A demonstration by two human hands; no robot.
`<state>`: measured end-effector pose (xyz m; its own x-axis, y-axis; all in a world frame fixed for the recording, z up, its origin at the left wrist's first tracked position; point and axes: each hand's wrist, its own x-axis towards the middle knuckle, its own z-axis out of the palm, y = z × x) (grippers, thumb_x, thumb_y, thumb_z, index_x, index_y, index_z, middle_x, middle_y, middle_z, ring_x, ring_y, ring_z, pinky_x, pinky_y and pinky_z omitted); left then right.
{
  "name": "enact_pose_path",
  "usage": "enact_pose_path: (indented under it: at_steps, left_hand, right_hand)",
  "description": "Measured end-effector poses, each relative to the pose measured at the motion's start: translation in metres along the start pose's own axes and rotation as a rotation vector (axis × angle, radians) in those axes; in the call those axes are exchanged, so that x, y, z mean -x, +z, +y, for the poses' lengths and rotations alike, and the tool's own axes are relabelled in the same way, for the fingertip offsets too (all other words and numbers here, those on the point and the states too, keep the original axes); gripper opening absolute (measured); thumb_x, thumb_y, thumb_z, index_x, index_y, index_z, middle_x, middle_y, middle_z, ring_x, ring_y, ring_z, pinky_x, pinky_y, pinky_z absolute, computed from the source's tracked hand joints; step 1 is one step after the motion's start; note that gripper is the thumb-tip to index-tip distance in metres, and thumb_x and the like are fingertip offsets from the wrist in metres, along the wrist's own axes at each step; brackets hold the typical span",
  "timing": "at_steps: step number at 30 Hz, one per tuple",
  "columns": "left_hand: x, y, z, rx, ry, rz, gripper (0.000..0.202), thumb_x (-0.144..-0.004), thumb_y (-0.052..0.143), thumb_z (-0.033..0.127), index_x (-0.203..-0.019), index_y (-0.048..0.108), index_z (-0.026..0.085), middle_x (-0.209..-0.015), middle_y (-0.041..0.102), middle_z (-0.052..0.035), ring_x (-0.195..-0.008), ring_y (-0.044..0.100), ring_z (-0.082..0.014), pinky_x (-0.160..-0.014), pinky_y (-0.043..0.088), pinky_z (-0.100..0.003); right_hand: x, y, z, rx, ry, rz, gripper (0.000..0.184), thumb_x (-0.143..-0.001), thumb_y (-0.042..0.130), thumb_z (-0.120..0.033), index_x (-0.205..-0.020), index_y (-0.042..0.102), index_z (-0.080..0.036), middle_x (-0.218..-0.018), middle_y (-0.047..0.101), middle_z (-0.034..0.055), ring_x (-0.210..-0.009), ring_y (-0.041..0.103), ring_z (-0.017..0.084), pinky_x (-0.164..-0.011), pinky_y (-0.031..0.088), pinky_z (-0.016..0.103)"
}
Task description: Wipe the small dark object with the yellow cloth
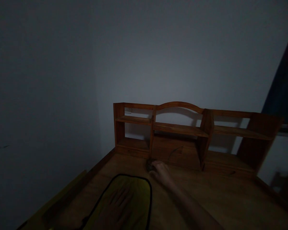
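Note:
A yellow fabric piece with black piping (140,191) lies on the wooden desktop in front of me; dim light hides whether it is a bag or a cushion. My left hand (117,203) rests flat on it with fingers stretched out. Farther forward, my right hand (161,171) reaches across the desk, its fingers curled over a small dark rounded object (149,165). That object sits on the desktop by the foot of the shelf unit; its exact kind is too dark to make out.
A wooden shelf unit (181,128) stands along the back of the desk (196,195), against a pale wall (144,57). A wall socket (127,110) shows through its left opening. A dark board or panel (284,83) is at the far right.

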<state>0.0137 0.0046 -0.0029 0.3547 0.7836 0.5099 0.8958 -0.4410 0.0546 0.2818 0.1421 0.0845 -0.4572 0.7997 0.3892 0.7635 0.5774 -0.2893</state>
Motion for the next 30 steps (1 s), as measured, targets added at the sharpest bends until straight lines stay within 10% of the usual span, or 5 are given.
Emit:
enact_pose_path:
  at_steps: [6, 30]
  left_hand:
    - [-0.001, 0.002, 0.000, -0.039, 0.051, -0.098, 0.057, -0.097, 0.040, 0.039, -0.148, 0.017, 0.035, -0.151, 0.035, 0.0025, -0.137, 0.036, -0.0184, -0.112, 0.034, -0.035]
    - [-0.001, -0.002, 0.001, -0.005, 0.034, -0.124, 0.057, -0.096, 0.042, 0.036, -0.148, 0.018, 0.036, -0.150, 0.035, 0.0020, -0.137, 0.037, -0.0212, -0.111, 0.037, -0.040]
  right_hand:
    - [-0.033, 0.034, -0.034, 0.012, -0.062, -0.065, 0.031, -0.079, 0.064, -0.022, -0.110, 0.063, -0.019, -0.118, 0.065, 0.0100, -0.111, 0.057, 0.026, -0.094, 0.040, 0.034]
    - [-0.032, 0.050, -0.043, -0.023, -0.106, -0.104, 0.034, -0.082, 0.056, -0.014, -0.115, 0.062, -0.014, -0.123, 0.063, 0.0145, -0.117, 0.055, 0.030, -0.097, 0.041, 0.039]
